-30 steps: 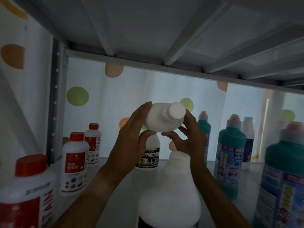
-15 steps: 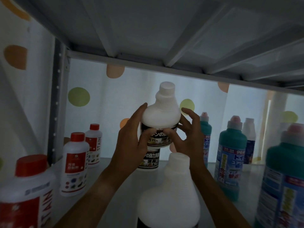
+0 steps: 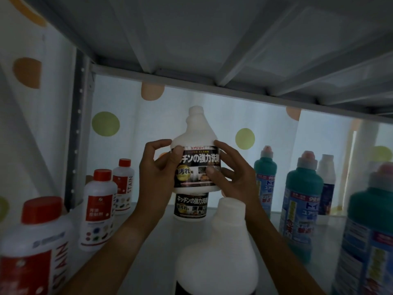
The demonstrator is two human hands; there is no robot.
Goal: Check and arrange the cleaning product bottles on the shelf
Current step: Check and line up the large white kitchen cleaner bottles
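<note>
Head view | our left hand [image 3: 157, 173] and right hand [image 3: 234, 179] grip white bottle [image 3: 196, 158] upright | above shelf [image 3: 153, 241]

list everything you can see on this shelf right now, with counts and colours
held bottle: 1, white with black label, upright in the air at centre, label facing the camera
matching bottle: 1, white with black label, standing on the shelf behind the held one
near white bottle: 1, white, front centre, lower part cut off
red-capped bottles: 3, white with red labels, in a row on the left
teal bottles: 3, teal with blue labels, on the right; nearest blurred
white and dark blue bottle: 1, back right
shelf: 1, grey metal, another level overhead
dotted curtain: white with green and orange dots, behind
left hand: 1, grips the held bottle's left side
right hand: 1, grips its right side
</note>
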